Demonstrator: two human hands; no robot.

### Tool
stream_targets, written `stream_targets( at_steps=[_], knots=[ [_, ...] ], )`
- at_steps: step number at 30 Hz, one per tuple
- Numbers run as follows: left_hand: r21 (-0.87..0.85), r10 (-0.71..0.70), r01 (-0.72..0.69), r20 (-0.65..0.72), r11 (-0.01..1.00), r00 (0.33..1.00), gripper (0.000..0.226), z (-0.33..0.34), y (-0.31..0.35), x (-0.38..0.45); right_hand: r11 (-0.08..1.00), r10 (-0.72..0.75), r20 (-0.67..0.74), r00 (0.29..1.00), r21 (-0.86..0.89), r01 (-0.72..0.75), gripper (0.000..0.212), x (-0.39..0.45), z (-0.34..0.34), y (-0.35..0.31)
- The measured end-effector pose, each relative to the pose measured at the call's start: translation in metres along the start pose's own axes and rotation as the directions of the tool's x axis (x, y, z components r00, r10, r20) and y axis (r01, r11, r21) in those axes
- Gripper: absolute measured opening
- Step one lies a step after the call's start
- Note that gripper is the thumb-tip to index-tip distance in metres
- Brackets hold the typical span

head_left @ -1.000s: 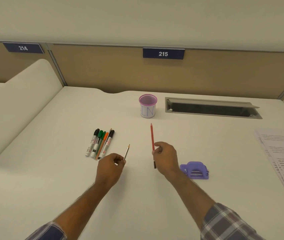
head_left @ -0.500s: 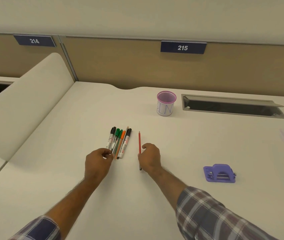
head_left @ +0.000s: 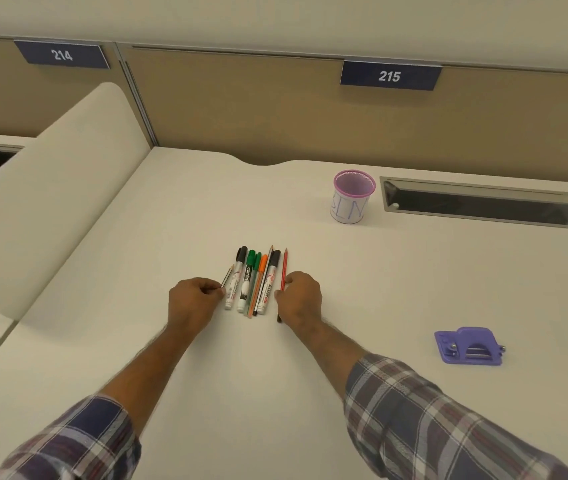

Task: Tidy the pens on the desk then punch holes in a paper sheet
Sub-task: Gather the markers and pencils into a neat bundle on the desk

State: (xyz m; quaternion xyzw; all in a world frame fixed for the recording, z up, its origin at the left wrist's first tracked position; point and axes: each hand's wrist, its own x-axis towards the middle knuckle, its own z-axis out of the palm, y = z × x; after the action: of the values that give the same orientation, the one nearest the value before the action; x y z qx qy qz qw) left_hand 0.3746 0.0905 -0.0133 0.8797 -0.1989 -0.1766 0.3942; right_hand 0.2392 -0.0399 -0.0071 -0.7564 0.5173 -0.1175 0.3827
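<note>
Both pencils now flank the marker row (head_left: pixel 253 282), each pinched in a grip.

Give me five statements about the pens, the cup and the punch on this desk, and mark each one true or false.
1. The right hand holds a red pencil at the right edge of the row of markers. True.
2. The purple mesh cup has pens standing in it. False: no pens show in it; they lie on the desk.
3. The left hand pinches a thin pencil at the left side of the row. True.
4. The purple hole punch sits between the two hands. False: it lies apart, to the right of the right hand.
5. The sign directly above the cup's side of the desk reads 214. False: the sign there reads 215.
</note>
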Motion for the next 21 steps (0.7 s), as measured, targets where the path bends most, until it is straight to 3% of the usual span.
stream_targets(
  at_steps=[7,9,11,15,21],
  knots=[
    [-0.016,0.097,-0.097,0.268,0.995,0.959,0.013,-0.019,-0.005,0.01,0.989,-0.134,0.081,0.988,0.08,0.128,0.023,0.0,-0.007,0.007],
    [-0.02,0.124,-0.125,0.351,0.992,0.928,0.026,-0.027,-0.011,0.009,0.974,-0.224,0.161,0.961,0.002,0.226,0.023,-0.002,-0.011,0.015],
    [0.041,0.155,-0.186,0.401,0.982,0.903,0.049,-0.031,-0.017,0.009,0.932,-0.294,0.245,0.924,-0.143,0.334,0.047,-0.006,-0.013,0.025],
    [0.093,0.214,-0.267,0.379,0.959,0.9,0.06,-0.026,-0.019,0.011,0.834,-0.357,0.314,0.88,-0.318,0.452,0.087,-0.01,-0.012,0.04],
    [0.107,0.205,-0.254,0.34,0.961,0.918,0.055,-0.018,-0.012,0.015,0.834,-0.393,0.241,0.887,-0.313,0.455,0.083,-0.001,-0.007,0.04]
  ],
)
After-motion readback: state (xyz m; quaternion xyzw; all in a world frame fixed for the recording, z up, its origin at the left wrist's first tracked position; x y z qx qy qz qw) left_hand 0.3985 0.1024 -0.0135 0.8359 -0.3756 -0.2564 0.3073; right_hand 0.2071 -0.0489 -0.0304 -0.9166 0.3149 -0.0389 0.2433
